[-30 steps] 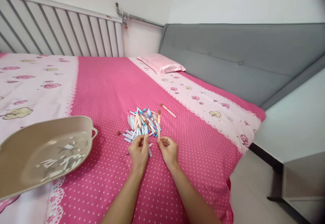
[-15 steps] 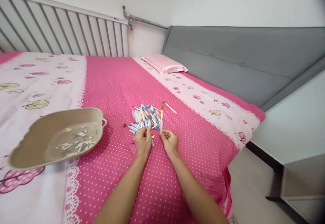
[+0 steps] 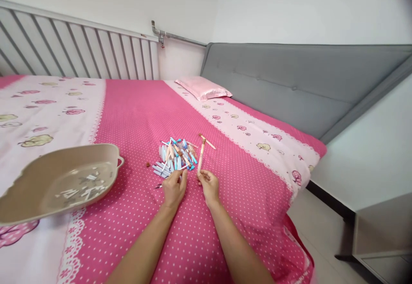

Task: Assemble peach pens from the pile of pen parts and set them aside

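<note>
A heap of small blue, white and peach pens (image 3: 175,155) lies on the pink dotted bedspread (image 3: 138,116). My right hand (image 3: 208,185) pinches the lower end of a peach pen with a brown cap (image 3: 201,156), holding it upright and tilted a little right. Beside it, my left hand (image 3: 173,186) is closed at the near edge of the heap, its fingers round something small that I cannot make out. Another peach pen (image 3: 206,141) rests alone just right of the heap.
A beige plastic tray (image 3: 19,185) holding several white pieces sits on the bed to the left. A pink pillow (image 3: 202,87) lies by the grey padded headboard (image 3: 289,86). The bed's edge drops to the floor on the right, beside a white cabinet (image 3: 383,236).
The view has shifted slightly. My right hand's pen has tipped from upright to leaning right. Both hands stay close together at the heap's near edge.
</note>
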Demonstrator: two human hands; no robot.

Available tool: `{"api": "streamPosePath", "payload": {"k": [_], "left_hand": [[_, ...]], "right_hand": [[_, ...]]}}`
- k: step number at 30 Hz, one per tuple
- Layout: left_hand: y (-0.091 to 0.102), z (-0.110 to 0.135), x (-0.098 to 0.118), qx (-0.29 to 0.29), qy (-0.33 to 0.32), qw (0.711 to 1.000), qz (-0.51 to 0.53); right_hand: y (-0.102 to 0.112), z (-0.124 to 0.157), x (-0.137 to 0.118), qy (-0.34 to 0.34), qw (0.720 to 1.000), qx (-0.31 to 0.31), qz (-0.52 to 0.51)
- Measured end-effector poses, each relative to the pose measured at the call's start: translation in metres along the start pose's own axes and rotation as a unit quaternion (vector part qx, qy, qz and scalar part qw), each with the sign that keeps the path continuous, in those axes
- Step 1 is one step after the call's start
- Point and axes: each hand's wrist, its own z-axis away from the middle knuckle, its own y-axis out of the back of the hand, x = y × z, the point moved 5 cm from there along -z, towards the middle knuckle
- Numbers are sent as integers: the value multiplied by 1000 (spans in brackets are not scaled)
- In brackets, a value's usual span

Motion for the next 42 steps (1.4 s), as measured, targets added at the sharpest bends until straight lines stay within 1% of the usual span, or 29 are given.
{"api": "streamPosePath", "payload": {"k": [6, 14, 17, 20, 23, 26, 28, 30, 33, 36, 39, 42], "left_hand": [[-3, 1, 1, -16, -18, 1000, -19], [-3, -2, 3, -27, -16, 999, -44], [-2, -3, 5, -34, -15, 998, -47], [-2, -4, 6, -35, -18, 998, -41], [-2, -4, 7, -32, -23, 999, -29], [-1, -3, 9, -36, -29, 999, -17], [-1, -2, 10, -41, -32, 999, -11], [1, -2, 12, -42, -34, 999, -4], [3, -1, 13, -46, -31, 998, 15], [3, 1, 11, -58, -18, 998, 26], [2, 4, 10, -71, -2, 997, 30], [1, 6, 10, -86, 19, 996, 20]], "right_hand": [[2, -1, -2, -20, 999, 3, -42], [2, 2, -7, -33, 998, 1, -53], [9, 7, -10, -39, 998, 6, -39], [25, 1, -19, -47, 999, 19, -2], [47, -22, -36, -45, 997, 46, 47], [65, -61, -56, -31, 992, 76, 97], [71, -89, -65, -30, 988, 87, 128], [72, -115, -68, -35, 984, 86, 155], [71, -147, -61, -51, 977, 71, 193], [71, -168, -46, -63, 970, 50, 231], [72, -181, -33, -58, 960, 32, 272], [74, -187, -25, -40, 948, 18, 316]]}}
